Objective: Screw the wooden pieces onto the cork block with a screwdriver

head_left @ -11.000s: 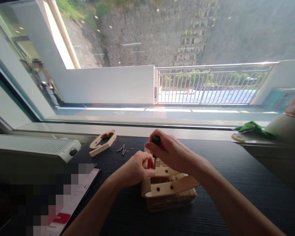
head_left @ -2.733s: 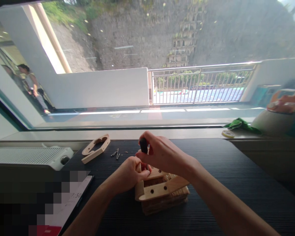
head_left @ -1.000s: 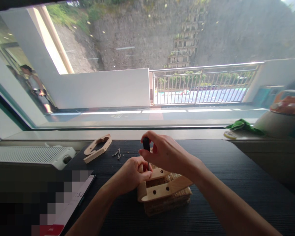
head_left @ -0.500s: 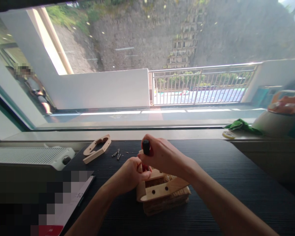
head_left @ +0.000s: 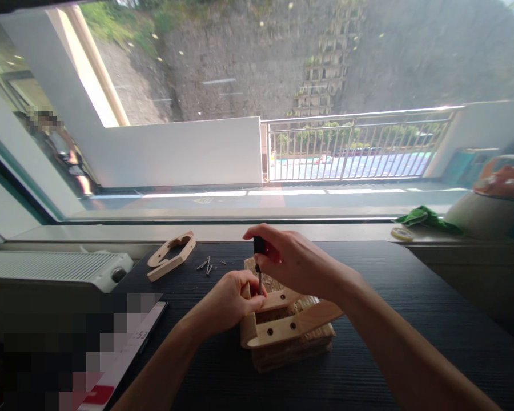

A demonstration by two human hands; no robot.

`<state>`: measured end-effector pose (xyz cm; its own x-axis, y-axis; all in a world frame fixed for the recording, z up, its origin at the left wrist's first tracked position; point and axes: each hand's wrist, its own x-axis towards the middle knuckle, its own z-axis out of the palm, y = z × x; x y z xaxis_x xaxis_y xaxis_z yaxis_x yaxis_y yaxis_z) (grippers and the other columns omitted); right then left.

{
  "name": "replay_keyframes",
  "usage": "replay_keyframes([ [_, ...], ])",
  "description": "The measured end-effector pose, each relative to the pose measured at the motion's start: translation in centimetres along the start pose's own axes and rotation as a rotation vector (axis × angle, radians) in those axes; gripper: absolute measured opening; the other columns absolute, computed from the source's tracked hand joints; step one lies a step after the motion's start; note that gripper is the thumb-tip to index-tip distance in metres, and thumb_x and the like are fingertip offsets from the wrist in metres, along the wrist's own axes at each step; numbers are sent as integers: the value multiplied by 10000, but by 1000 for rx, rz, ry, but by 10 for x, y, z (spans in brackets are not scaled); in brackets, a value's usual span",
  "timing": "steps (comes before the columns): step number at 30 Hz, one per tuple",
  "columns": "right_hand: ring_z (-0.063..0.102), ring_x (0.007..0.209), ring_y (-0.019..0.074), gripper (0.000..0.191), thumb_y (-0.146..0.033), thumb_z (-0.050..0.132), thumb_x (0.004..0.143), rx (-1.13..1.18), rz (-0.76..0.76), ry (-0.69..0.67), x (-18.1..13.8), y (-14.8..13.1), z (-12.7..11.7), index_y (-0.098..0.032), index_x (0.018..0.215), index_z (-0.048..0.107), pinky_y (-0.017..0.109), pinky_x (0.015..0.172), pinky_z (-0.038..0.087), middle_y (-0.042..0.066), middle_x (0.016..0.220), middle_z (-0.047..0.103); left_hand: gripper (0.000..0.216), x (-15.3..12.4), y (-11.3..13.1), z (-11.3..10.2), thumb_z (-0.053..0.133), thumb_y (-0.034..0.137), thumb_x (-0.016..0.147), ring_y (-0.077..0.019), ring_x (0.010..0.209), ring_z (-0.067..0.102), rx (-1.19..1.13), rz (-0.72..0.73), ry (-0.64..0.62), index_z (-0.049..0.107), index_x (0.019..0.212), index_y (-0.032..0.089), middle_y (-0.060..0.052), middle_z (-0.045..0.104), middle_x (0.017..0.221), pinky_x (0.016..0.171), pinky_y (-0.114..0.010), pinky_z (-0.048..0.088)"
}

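My right hand (head_left: 291,260) is closed around the black and red handle of a screwdriver (head_left: 259,245), its index finger lifted off the top. The metal shaft points straight down to a light wooden frame (head_left: 278,331) with dark screw holes along its bars. At the frame's far left corner, my left hand (head_left: 231,297) grips the wood, thumb and fingers close around the screwdriver's tip. Whatever the tip touches is hidden by those fingers. Beneath the frame lies a block wrapped in clear plastic (head_left: 291,357).
A second wooden frame (head_left: 154,275) and several loose screws (head_left: 208,265) lie at the back left of the dark table (head_left: 394,302). A screen-like device (head_left: 149,322) is at the left edge. On the sill are a green cloth (head_left: 426,217) and a tape roll (head_left: 402,234).
My right hand has loosened around the handle, with its index finger stretched out, and more of the shaft shows. My left hand stays at the frame's corner.
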<state>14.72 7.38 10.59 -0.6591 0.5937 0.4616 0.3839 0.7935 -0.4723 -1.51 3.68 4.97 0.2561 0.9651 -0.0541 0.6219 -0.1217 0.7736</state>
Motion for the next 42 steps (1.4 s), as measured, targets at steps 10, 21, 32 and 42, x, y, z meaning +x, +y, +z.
replay_keyframes([
  [10, 391, 544, 78, 210, -320, 535, 826, -202, 27, 20, 1, -5, 5, -200, 998, 521, 211, 515, 254, -31, 656, 547, 136, 1, -1, 1, 573, 269, 702, -91, 550, 372, -27, -12, -10, 607, 693, 138, 48, 444, 581, 500, -196, 290],
  [21, 491, 616, 97, 265, -247, 520, 847, -31, -1, -32, 3, -10, 4, -197, 1107, 523, 210, 560, 302, 0, 734, 595, 187, 1, -1, 1, 584, 315, 702, -83, 502, 298, -23, -10, 2, 552, 639, 143, 70, 337, 522, 463, -209, 236],
  [32, 398, 520, 84, 260, -293, 490, 824, -160, 69, 35, 3, -8, 13, -206, 1069, 480, 219, 516, 244, -18, 670, 547, 157, 1, -1, 2, 585, 285, 690, -76, 481, 289, -68, -30, 12, 528, 626, 153, 83, 340, 502, 456, -211, 234],
  [42, 426, 554, 108, 215, -329, 440, 872, -223, 63, -5, 5, -8, 21, -195, 1041, 433, 227, 512, 233, 10, 714, 564, 322, 2, -1, 3, 584, 268, 685, -63, 462, 251, -33, -35, 21, 344, 491, 177, 82, 299, 477, 435, -217, 197],
])
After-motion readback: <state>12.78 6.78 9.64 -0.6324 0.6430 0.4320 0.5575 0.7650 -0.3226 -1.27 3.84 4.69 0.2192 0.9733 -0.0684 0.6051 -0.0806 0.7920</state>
